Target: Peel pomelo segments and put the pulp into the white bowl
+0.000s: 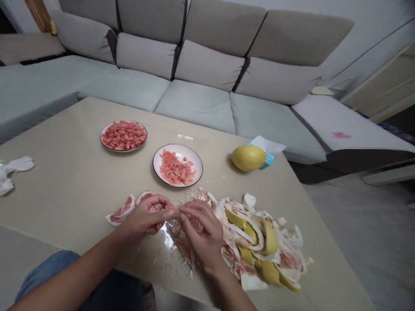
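Observation:
Between the fingertips of my left hand point(155, 214) is a small pink piece of pomelo flesh point(173, 209). My right hand point(202, 231) meets it there, its thumb and fingers pinched together; whatever they grip is too small to make out. Pomelo segments point(122, 211) in white membrane lie just behind my left hand, partly hidden by it. Past both hands stands a white plate point(197, 162) with a dark rim, partly covered by loose pink pomelo flesh point(175, 168). Shreds of membrane lie under and around my right hand.
Yellow pomelo peels point(270, 237) and white pith are heaped on the right of the table point(74, 185). A fuller plate of pomelo flesh point(123, 135) stands farther back. One whole pomelo point(248, 158) rests by a tissue packet point(269, 160). Crumpled tissues point(17, 166) lie far left; a sofa point(197, 108) stands behind.

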The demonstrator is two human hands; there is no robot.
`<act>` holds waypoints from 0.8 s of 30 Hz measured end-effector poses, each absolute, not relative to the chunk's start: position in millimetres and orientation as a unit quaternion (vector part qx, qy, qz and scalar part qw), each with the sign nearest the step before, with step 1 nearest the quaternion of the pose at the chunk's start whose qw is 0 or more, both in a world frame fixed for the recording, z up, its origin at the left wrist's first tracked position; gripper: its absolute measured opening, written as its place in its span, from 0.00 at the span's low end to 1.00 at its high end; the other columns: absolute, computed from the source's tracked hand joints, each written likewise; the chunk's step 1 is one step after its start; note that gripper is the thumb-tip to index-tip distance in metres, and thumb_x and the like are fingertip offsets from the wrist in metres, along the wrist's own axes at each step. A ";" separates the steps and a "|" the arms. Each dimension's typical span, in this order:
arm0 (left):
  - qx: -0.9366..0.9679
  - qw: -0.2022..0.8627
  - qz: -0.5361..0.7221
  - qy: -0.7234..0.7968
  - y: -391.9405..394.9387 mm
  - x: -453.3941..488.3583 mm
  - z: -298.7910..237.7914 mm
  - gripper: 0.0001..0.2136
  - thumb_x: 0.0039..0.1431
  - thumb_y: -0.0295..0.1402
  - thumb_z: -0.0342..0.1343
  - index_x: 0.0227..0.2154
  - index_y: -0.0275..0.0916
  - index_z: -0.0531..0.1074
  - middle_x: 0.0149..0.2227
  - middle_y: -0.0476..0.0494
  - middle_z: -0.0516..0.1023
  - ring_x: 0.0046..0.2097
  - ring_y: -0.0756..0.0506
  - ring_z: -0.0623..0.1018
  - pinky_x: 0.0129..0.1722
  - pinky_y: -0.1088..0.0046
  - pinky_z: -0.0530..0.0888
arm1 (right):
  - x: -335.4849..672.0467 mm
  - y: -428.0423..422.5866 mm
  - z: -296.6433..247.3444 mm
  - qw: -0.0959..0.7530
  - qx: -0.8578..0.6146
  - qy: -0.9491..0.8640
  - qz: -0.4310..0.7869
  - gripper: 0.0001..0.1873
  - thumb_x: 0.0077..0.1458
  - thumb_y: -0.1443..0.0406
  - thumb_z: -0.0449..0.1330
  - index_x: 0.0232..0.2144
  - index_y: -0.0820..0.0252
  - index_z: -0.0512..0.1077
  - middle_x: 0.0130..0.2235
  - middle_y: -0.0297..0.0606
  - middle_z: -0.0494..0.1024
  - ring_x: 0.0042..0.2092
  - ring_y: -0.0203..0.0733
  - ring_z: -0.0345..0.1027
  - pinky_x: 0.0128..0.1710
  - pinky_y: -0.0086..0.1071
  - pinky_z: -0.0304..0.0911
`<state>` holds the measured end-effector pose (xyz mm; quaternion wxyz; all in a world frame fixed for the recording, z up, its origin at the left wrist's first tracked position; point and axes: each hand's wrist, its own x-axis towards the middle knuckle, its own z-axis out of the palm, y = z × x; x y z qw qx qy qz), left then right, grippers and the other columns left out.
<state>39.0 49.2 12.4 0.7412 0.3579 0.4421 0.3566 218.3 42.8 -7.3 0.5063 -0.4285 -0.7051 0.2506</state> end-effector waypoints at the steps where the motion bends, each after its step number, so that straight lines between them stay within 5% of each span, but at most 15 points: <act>1: 0.365 0.733 0.357 0.449 49.2 39.0 10.6 0.18 0.47 0.46 0.64 0.32 0.39 0.67 0.18 0.60 0.61 0.16 0.58 0.55 0.15 0.82 0.47 | 218.1 42.4 -7.3 0.501 -0.423 -0.721 0.226 0.12 0.53 0.70 0.62 0.39 0.49 0.77 0.36 0.37 0.77 0.40 0.45 0.70 0.47 0.45 0.64; 5: 0.431 0.660 0.355 0.502 48.7 39.7 5.4 0.14 0.50 0.44 0.62 0.31 0.40 0.69 0.16 0.59 0.60 0.17 0.55 0.58 0.16 0.80 0.51 | 217.9 41.8 -9.1 0.489 -0.410 -0.754 0.157 0.16 0.53 0.72 0.62 0.41 0.48 0.75 0.36 0.37 0.78 0.39 0.45 0.70 0.48 0.47 0.63; 13: 0.555 0.459 0.388 0.575 43.3 46.5 5.0 0.10 0.50 0.35 0.62 0.36 0.40 0.75 0.32 0.49 0.77 0.27 0.50 0.71 0.26 0.76 0.67 | 216.5 38.0 -10.6 0.442 -0.416 -0.793 0.055 0.14 0.53 0.73 0.60 0.40 0.52 0.73 0.34 0.37 0.79 0.35 0.44 0.70 0.44 0.45 0.63; 16: 0.534 0.506 0.385 0.557 43.3 48.2 2.1 0.12 0.49 0.36 0.63 0.38 0.40 0.76 0.34 0.48 0.78 0.29 0.50 0.72 0.26 0.76 0.67 | 214.6 38.1 -11.2 0.455 -0.427 -0.779 0.064 0.09 0.53 0.73 0.59 0.35 0.54 0.73 0.32 0.39 0.77 0.35 0.44 0.68 0.39 0.41 0.63; 20: 0.406 0.664 0.345 0.525 42.9 50.6 0.1 0.15 0.50 0.43 0.63 0.35 0.38 0.75 0.19 0.55 0.67 0.18 0.56 0.59 0.17 0.80 0.53 | 211.2 38.7 -10.6 0.482 -0.449 -0.737 0.151 0.06 0.53 0.72 0.58 0.29 0.56 0.70 0.30 0.37 0.73 0.34 0.41 0.67 0.35 0.35 0.63; 24: 0.307 0.761 0.353 0.450 41.2 51.4 0.5 0.17 0.48 0.44 0.65 0.35 0.37 0.72 0.15 0.59 0.60 0.17 0.58 0.53 0.16 0.81 0.46 | 209.2 38.7 -6.6 0.483 -0.481 -0.693 0.235 0.07 0.51 0.73 0.56 0.26 0.57 0.68 0.29 0.34 0.71 0.32 0.38 0.66 0.32 0.31 0.62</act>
